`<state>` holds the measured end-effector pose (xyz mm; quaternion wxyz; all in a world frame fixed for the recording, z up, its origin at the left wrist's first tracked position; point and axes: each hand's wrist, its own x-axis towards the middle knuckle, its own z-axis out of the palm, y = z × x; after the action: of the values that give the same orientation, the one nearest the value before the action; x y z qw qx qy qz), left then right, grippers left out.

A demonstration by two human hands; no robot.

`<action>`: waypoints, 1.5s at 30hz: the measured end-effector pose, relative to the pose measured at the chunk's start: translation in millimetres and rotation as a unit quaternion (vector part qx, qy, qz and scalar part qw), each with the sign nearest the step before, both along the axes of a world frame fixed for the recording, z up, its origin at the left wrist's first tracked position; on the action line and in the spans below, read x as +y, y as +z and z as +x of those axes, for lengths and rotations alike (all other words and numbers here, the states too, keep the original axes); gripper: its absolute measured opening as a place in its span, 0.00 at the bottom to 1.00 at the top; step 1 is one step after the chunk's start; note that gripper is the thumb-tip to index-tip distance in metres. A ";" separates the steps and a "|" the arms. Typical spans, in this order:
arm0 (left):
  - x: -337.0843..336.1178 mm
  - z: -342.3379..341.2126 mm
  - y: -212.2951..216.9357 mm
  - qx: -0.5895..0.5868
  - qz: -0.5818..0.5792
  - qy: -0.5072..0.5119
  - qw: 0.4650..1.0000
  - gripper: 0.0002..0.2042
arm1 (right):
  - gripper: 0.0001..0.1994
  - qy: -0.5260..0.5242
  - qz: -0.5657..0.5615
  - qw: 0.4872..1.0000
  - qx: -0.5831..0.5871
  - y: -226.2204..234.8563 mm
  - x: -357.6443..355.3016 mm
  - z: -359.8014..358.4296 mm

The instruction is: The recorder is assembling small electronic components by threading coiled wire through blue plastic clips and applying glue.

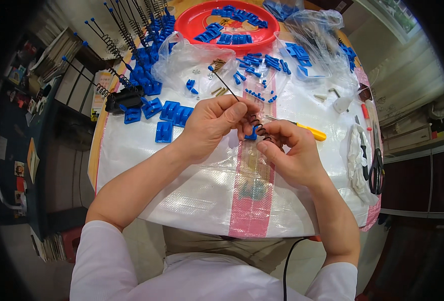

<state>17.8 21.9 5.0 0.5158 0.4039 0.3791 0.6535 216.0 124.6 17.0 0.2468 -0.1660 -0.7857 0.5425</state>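
Note:
Between my hands is a thin black wire with a coiled spring section (258,126) and a small blue tip at its far end. My left hand (219,120) pinches the straight part of the wire, which slants up and to the left past its fingers. The fingers of my right hand (292,150) are closed around the lower coils. A small blue plastic piece (251,134) shows between the two hands, partly covered by fingers; I cannot tell whether it is joined to the wire. Just beyond my right hand lies a screwdriver with a yellow handle (313,132).
A red tray (181,25) with blue parts stands at the back. Blue bases with upright spring wires (144,65) crowd the far left. Loose blue bases (164,131), small blue pegs (254,94) and screws (219,91) lie around. Scissors (376,173) lie at right, near plastic bags (317,30).

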 end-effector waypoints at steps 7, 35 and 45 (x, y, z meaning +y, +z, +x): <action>2.0 -3.9 -6.3 -0.045 0.002 -0.024 0.999 0.18 | 0.12 0.009 0.148 0.989 0.027 7.2 -8.9 -2.8; -2.0 -7.9 -5.0 -0.044 0.010 -0.085 0.995 0.15 | 0.11 0.061 0.224 0.973 -0.018 11.8 -21.1 -2.9; 1.7 -6.9 -4.9 -0.131 -0.019 -0.018 0.991 0.12 | 0.18 0.166 -0.296 0.939 -0.049 9.0 -17.3 -3.6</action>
<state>10.9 23.7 0.1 0.5803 0.3118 0.3138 0.6838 212.3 107.3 26.1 0.0542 -0.1257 -0.6168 0.7751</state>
